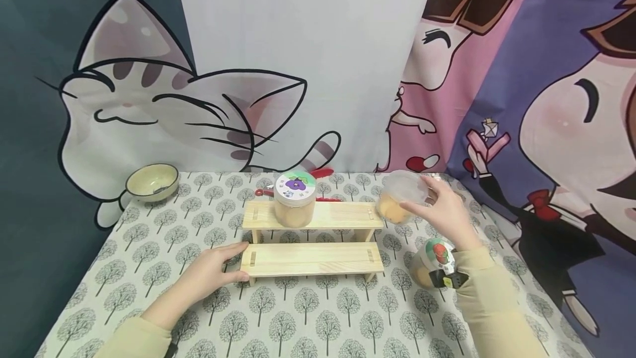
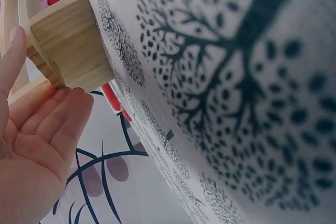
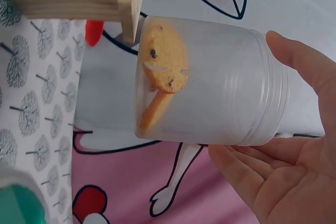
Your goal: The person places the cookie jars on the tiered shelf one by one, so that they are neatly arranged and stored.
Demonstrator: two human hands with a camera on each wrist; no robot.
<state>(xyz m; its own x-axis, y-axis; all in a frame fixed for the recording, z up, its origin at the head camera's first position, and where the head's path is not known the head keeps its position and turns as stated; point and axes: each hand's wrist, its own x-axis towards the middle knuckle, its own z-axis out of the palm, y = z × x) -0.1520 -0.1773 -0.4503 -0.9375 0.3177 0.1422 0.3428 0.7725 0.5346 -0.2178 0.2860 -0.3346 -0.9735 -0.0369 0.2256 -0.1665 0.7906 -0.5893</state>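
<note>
My right hand (image 1: 444, 209) holds a clear plastic jar (image 3: 215, 82) near its threaded rim, thumb on one side and fingers on the other. Orange-yellow cookies (image 3: 165, 59) with dark spots lie at the jar's bottom. In the head view the jar is just right of the upper step of a two-step wooden stand (image 1: 313, 258). At the stand's left end, my left hand (image 1: 211, 269) touches the lower step with extended thumb and fingertips. A lidded jar (image 1: 295, 203) with a purple picture on its label stands on the upper step.
Below my right wrist stands another jar (image 1: 424, 267) with a strawberry label, partly hidden by the wrist camera. A cream bowl (image 1: 151, 184) sits at the back left. Red items (image 1: 265, 193) lie behind the stand. Cartoon curtains (image 1: 308, 26) rise behind the tree-patterned tablecloth (image 1: 298, 319).
</note>
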